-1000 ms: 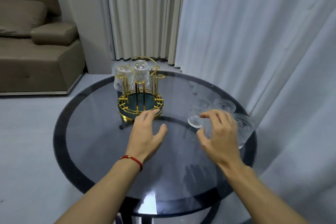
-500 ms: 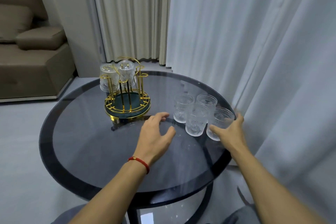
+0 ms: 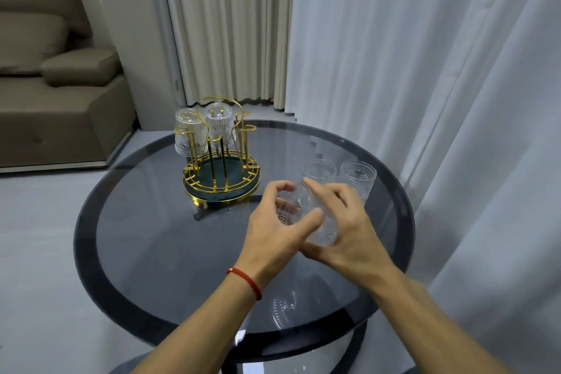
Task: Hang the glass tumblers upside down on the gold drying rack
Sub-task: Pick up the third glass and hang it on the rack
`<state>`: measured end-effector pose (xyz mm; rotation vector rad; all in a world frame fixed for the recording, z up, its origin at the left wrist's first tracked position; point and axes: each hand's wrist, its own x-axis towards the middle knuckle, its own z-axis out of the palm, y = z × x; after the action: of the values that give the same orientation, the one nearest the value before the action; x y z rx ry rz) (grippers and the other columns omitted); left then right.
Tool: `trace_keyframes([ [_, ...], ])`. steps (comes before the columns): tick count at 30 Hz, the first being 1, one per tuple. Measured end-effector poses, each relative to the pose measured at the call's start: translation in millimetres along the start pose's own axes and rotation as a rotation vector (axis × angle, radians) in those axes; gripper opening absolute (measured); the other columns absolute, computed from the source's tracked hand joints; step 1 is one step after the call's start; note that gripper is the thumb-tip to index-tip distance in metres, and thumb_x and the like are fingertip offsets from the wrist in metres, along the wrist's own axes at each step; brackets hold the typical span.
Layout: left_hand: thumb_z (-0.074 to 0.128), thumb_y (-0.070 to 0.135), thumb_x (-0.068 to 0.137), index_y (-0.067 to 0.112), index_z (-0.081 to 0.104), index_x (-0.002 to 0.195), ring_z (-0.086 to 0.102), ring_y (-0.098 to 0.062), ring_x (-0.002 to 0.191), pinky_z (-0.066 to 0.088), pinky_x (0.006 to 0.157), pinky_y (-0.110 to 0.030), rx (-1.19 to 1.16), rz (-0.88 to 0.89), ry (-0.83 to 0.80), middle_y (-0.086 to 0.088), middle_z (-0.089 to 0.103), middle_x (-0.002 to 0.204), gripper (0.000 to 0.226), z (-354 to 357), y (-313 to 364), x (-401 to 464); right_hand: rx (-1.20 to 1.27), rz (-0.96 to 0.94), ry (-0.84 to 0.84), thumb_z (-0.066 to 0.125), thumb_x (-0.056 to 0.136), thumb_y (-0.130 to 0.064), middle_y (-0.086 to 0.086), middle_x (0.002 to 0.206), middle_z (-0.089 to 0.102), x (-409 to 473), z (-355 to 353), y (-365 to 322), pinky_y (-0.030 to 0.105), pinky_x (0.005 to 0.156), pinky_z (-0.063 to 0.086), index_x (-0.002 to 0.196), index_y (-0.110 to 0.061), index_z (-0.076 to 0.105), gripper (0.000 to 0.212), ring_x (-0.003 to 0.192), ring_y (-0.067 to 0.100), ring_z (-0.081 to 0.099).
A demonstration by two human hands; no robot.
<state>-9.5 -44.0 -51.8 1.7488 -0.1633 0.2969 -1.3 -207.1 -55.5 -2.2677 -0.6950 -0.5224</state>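
Note:
The gold drying rack [image 3: 221,181] stands at the back of the round glass table [image 3: 151,240]. Two ribbed tumblers [image 3: 219,123] hang on it upside down, side by side at its far left. A clear ribbed tumbler [image 3: 321,229] is lifted off the table in front of me, tilted on its side. My right hand [image 3: 349,231] wraps it from the right, and my left hand [image 3: 279,222] holds its other end with thumb and fingers. Behind my hands, more tumblers [image 3: 358,171] stand upright near the table's right edge; one is partly hidden by my fingers.
White sheer curtains [image 3: 425,70] hang close along the table's right side and beige drapes [image 3: 224,24] hang behind it. A brown sofa [image 3: 51,94] sits at the far left on the pale floor. Reflections of the held glass show in the tabletop.
My right hand took one tumbler from the group and lifted it toward the middle. My left hand rose off the table and closed on the same glass.

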Motion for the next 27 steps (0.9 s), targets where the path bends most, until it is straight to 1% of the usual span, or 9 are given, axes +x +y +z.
trace_keyframes([
  [3, 0.073, 0.053, 0.066, 0.031, 0.060, 0.117, 0.067, -0.012, 0.095, 0.058, 0.074, -0.039, -0.268, -0.091, 0.107, 0.000, 0.068, 0.108, 0.057, -14, -3, 10, 0.258, 0.207, -0.003, 0.085, 0.069, -0.063, -0.010, 0.145, 0.046, 11, 8, -10, 0.015, 0.109, 0.040, 0.159, -0.041, 0.026, 0.110, 0.134, 0.000, 0.046],
  [5, 0.072, 0.041, 0.073, 0.014, 0.058, 0.121, 0.070, -0.024, 0.091, 0.058, 0.066, -0.043, -0.525, -0.151, 0.093, -0.008, 0.070, 0.103, 0.056, -21, -5, 16, 0.532, 0.415, -0.041, 0.073, 0.071, -0.078, -0.009, 0.150, 0.053, 17, 10, -13, 0.032, 0.110, 0.046, 0.157, -0.047, 0.021, 0.105, 0.132, 0.002, 0.055],
  [9, 0.063, 0.032, 0.087, 0.011, 0.058, 0.123, 0.069, -0.031, 0.102, 0.060, 0.077, -0.050, -0.613, -0.189, 0.034, -0.014, 0.069, 0.112, 0.042, -28, -13, 23, 0.767, 0.524, -0.049, 0.072, 0.082, -0.064, -0.002, 0.128, 0.073, 27, 19, -9, 0.050, 0.105, 0.053, 0.144, -0.032, 0.049, 0.074, 0.118, 0.015, 0.070],
  [12, 0.043, 0.052, 0.093, 0.032, 0.066, 0.107, 0.065, -0.019, 0.101, 0.059, 0.077, -0.046, -0.188, -0.114, 0.147, 0.005, 0.069, 0.104, 0.033, -41, -26, 34, 0.663, 0.532, 0.095, 0.079, 0.080, -0.058, -0.006, 0.139, 0.064, 45, 23, -10, 0.044, 0.110, 0.049, 0.140, -0.034, 0.053, 0.069, 0.127, 0.014, 0.062],
  [14, 0.040, 0.049, 0.095, 0.030, 0.064, 0.103, 0.056, -0.022, 0.107, 0.050, 0.084, -0.044, 0.260, -0.051, 0.343, 0.001, 0.065, 0.106, 0.032, -53, -49, 43, 0.540, 0.532, 0.208, 0.081, 0.081, -0.052, -0.011, 0.142, 0.057, 69, 21, -12, 0.038, 0.109, 0.047, 0.140, -0.033, 0.052, 0.069, 0.128, 0.010, 0.057],
  [18, 0.049, 0.045, 0.094, 0.029, 0.029, 0.152, 0.012, -0.028, 0.148, 0.029, 0.114, -0.056, 0.999, -0.125, 0.237, -0.011, 0.021, 0.159, 0.063, -72, -107, 50, 0.456, 0.486, 0.367, 0.082, 0.075, -0.053, -0.006, 0.133, 0.061, 143, 13, -8, 0.035, 0.101, 0.051, 0.136, -0.026, 0.054, 0.072, 0.118, 0.013, 0.062],
  [22, 0.032, 0.055, 0.096, 0.035, -0.010, 0.156, -0.013, -0.022, 0.151, 0.007, 0.121, -0.058, 1.074, -0.122, 0.100, -0.004, -0.011, 0.167, 0.075, -81, -138, 57, 0.324, 0.453, 0.375, 0.078, 0.070, -0.050, -0.005, 0.128, 0.063, 227, 12, 7, 0.015, 0.080, 0.050, 0.137, -0.025, 0.056, 0.075, 0.114, 0.017, 0.063],
  [25, 0.025, 0.057, 0.096, 0.035, -0.012, 0.155, -0.014, -0.021, 0.151, 0.001, 0.121, -0.055, 1.078, -0.124, 0.081, -0.003, -0.011, 0.167, 0.073, -78, -142, 57, 0.256, 0.465, 0.316, 0.082, 0.071, -0.044, 0.003, 0.141, 0.061, 275, 21, 18, 0.025, 0.096, 0.045, 0.144, -0.017, 0.055, 0.083, 0.126, 0.021, 0.059],
  [27, 0.024, 0.057, 0.095, 0.035, -0.013, 0.155, -0.012, -0.021, 0.151, 0.000, 0.122, -0.054, 1.089, -0.138, 0.079, -0.002, -0.010, 0.167, 0.073, -77, -143, 58, 0.214, 0.459, 0.275, 0.082, 0.070, -0.044, 0.006, 0.144, 0.059, 297, 26, 22, 0.026, 0.091, 0.045, 0.146, -0.015, 0.053, 0.086, 0.124, 0.023, 0.059],
])
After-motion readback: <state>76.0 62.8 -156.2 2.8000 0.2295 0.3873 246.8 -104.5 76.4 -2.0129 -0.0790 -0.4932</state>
